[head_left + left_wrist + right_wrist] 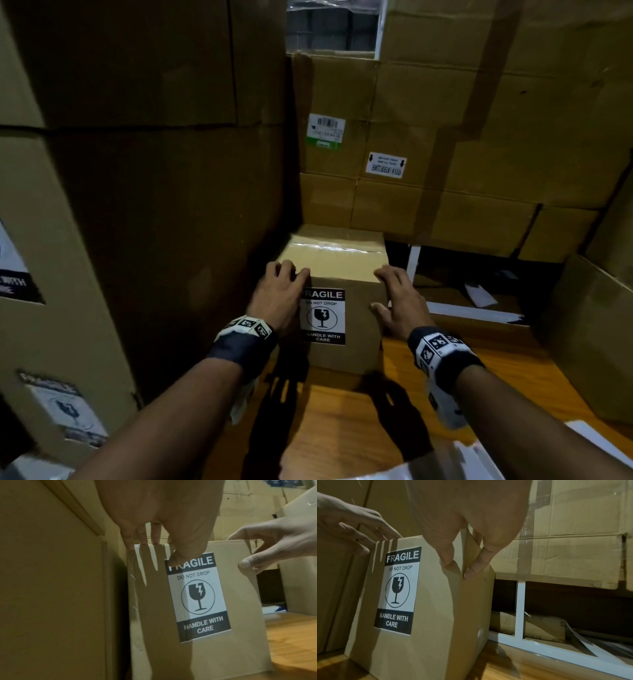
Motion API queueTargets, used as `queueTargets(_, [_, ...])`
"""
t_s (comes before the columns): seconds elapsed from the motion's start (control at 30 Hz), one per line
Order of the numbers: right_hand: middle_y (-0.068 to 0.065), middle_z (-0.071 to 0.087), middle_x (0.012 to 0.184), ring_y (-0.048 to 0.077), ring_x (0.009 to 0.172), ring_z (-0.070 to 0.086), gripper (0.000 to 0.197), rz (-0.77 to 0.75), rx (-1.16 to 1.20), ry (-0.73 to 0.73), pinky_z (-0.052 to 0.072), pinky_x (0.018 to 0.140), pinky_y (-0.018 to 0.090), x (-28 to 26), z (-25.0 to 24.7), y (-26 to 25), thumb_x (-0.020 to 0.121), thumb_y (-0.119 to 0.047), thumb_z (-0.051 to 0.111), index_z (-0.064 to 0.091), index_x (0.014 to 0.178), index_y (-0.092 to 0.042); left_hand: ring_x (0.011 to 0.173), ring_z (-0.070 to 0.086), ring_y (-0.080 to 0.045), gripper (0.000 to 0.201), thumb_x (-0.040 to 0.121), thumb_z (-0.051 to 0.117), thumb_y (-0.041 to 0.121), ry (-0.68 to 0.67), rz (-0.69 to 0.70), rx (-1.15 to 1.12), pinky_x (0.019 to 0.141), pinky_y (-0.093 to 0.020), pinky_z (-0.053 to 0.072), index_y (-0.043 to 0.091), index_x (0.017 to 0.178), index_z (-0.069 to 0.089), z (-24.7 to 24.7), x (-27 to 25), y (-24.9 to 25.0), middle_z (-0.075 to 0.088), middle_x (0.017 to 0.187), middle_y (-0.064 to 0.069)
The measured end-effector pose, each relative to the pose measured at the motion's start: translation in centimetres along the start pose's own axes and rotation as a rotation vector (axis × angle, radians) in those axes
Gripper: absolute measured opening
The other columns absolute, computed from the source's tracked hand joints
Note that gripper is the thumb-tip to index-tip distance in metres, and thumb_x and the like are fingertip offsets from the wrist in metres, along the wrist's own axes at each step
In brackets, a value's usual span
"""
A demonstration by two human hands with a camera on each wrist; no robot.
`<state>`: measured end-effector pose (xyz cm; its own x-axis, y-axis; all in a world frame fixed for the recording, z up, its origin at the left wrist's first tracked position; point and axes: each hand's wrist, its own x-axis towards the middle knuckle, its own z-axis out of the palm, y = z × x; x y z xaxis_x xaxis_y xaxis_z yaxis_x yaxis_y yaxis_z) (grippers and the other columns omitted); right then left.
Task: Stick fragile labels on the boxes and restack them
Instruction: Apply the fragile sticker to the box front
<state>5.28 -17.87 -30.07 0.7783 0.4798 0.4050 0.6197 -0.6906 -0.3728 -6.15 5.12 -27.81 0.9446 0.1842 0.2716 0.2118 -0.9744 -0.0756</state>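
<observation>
Tall stacks of cardboard cartons [479, 120] rise beyond and to the left of both hands, and beneath the forearms runs the wooden table [342, 428], on which a small taped box [356, 353] stands upright between the hands, close against the big stack on the left-hand side. The left hand [277, 298] has its fingers laid over the box's top left edge and its thumb on the front face, while the right hand [400, 301] clasps the top right corner, fingers over the top and thumb on the front. Between the two thumbs, on the face toward the person, sits the fragile label [322, 317], its top left corner touched by the left thumb.
</observation>
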Motion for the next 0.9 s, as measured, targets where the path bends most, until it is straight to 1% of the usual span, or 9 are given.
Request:
queueTargets(0.13, [-0.002,0.027,0.154,0.023,0.133,0.044,0.066,0.004,-0.007,-0.039,0.042,0.105,0.039,0.1,-0.6,-0.1,0.087,-0.023,0.072,0.039,0.144,-0.024,0.139,0.02,-0.035,0.078,0.093,0.063,0.021,-0.02,-0.012,-0.024,0.11,-0.047,0.04,0.025,0.156,0.018,-0.5,0.0,0.2,0.021,0.153,-0.013])
queueTargets(0.23, [-0.001,0.025,0.156,0.024,0.132,0.045,0.068,0.029,-0.001,-0.058,0.045,0.106,0.046,-0.1,-1.7,-0.5,0.09,-0.033,0.069,0.033,0.148,-0.028,0.142,0.019,-0.035,0.083,0.088,0.069,0.025,-0.007,-0.03,-0.031,0.112,-0.053,0.033,0.022,0.154,0.019,-1.4,-0.6,0.7,0.019,0.154,-0.013])
queueTargets(0.33, [0.004,0.042,0.145,0.023,0.123,0.05,0.054,0.04,0.039,0.104,0.048,0.099,0.041,-0.4,-4.1,-0.8,0.094,-0.033,0.063,0.042,0.143,-0.022,0.142,0.022,-0.033,0.076,0.086,0.071,0.034,0.078,-0.013,-0.028,0.116,-0.054,0.026,0.02,0.148,0.029,-2.3,-1.4,2.2,0.023,0.154,-0.012])
queueTargets(0.43, [0.005,0.059,0.122,0.021,0.106,0.058,0.034,0.022,0.073,0.276,0.051,0.089,0.04,-0.7,-7.9,-0.6,0.092,-0.028,0.066,0.058,0.124,-0.017,0.137,0.031,-0.031,0.056,0.09,0.065,0.037,0.145,0.09,-0.037,0.114,-0.051,0.032,0.018,0.137,0.042,-3.4,-1.5,4.6,0.033,0.149,-0.011])
queueTargets(0.57, [0.004,0.067,0.093,0.022,0.087,0.062,0.007,0.001,0.027,0.413,0.052,0.078,0.038,-2.2,-14.3,0.9,0.092,-0.019,0.067,0.068,0.092,-0.012,0.132,0.037,-0.027,0.036,0.099,0.054,0.036,0.243,0.247,-0.108,0.11,-0.047,0.033,0.018,0.13,0.049,-5.5,-0.7,9.4,0.042,0.143,-0.009])
queueTargets(0.67, [0.006,0.068,0.094,0.022,0.088,0.06,0.014,0.062,-0.041,0.431,0.046,0.078,0.031,-4.4,-19.5,3.0,0.096,-0.02,0.061,0.07,0.094,-0.01,0.131,0.037,-0.025,0.033,0.102,0.047,0.038,0.27,0.358,-0.159,0.11,-0.046,0.031,0.02,0.129,0.049,-7.6,-0.2,14.1,0.042,0.142,-0.007])
queueTargets(0.77, [0.01,0.067,0.095,0.025,0.089,0.061,0.016,0.147,-0.086,0.452,0.049,0.08,0.038,-6.9,-24.0,6.5,0.097,-0.021,0.06,0.07,0.094,-0.009,0.121,0.042,-0.023,0.032,0.102,0.045,0.04,0.329,0.432,-0.2,0.103,-0.045,0.038,0.021,0.127,0.048,-9.4,0.3,19.0,0.046,0.133,-0.004])
queueTargets(0.83, [0.01,0.066,0.092,0.026,0.086,0.06,0.016,0.171,-0.132,0.504,0.046,0.078,0.035,-9.1,-26.9,9.0,0.096,-0.019,0.061,0.07,0.091,-0.007,0.117,0.045,-0.024,0.033,0.1,0.05,0.033,0.373,0.484,-0.237,0.099,-0.044,0.041,0.022,0.13,0.045,-10.7,0.6,22.6,0.047,0.131,-0.004])
queueTargets(0.9, [0.007,0.063,0.088,0.021,0.082,0.055,0.016,0.195,-0.182,0.541,0.038,0.074,0.029,-11.1,-29.6,11.2,0.095,-0.018,0.062,0.07,0.089,-0.005,0.114,0.046,-0.023,0.032,0.098,0.054,0.026,0.392,0.543,-0.26,0.097,-0.043,0.043,0.023,0.128,0.046,-11.8,1.0,25.9,0.048,0.128,-0.002])
